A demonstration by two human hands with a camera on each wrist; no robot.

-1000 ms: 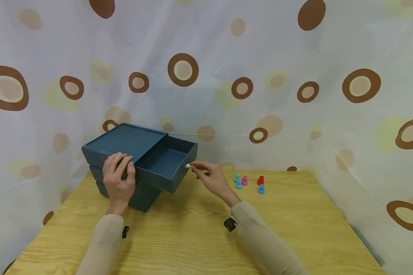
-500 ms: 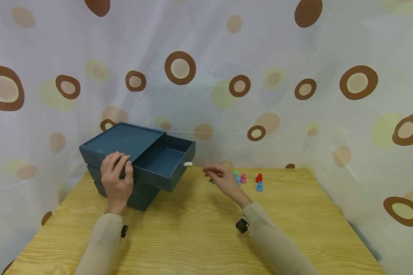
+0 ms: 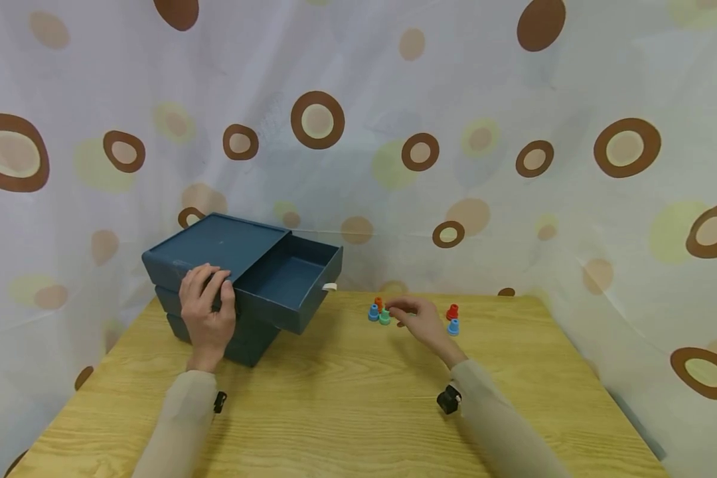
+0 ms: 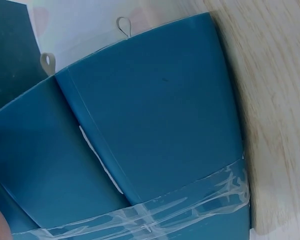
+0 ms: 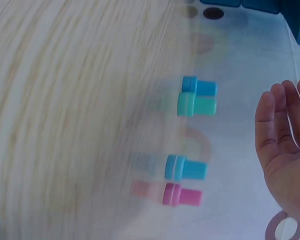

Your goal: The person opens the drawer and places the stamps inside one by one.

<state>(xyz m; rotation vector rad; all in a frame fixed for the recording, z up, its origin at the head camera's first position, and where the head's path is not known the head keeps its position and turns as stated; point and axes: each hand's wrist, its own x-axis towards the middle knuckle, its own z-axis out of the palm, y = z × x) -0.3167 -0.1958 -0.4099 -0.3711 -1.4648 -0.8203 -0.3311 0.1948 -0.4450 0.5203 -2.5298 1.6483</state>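
Observation:
My left hand (image 3: 207, 318) rests against the near side of a dark blue stack of drawers (image 3: 215, 242), fingertips at its top edge. The top drawer (image 3: 293, 269) is pulled out to the right; a pale tab (image 3: 330, 287) sticks out from its front. My right hand (image 3: 419, 323), fingers extended and holding nothing, hovers by several small stamp-like pieces on the table. Orange (image 3: 378, 303), blue (image 3: 373, 313) and green (image 3: 384, 317) pieces stand left of it. Light blue (image 5: 185, 168) and pink (image 5: 182, 194) ones show in the right wrist view, mostly hidden by the hand in the head view.
A red piece (image 3: 452, 312) and another blue piece (image 3: 453, 327) stand right of my right hand. Clear tape (image 4: 190, 205) wraps the drawer stack. The wooden table (image 3: 334, 411) ends at a spotted curtain (image 3: 358, 179) behind and to the sides.
My right hand has let go of the top drawer's pale tab and moved right to the small pieces. My left hand and the pulled-out drawer have stayed in place.

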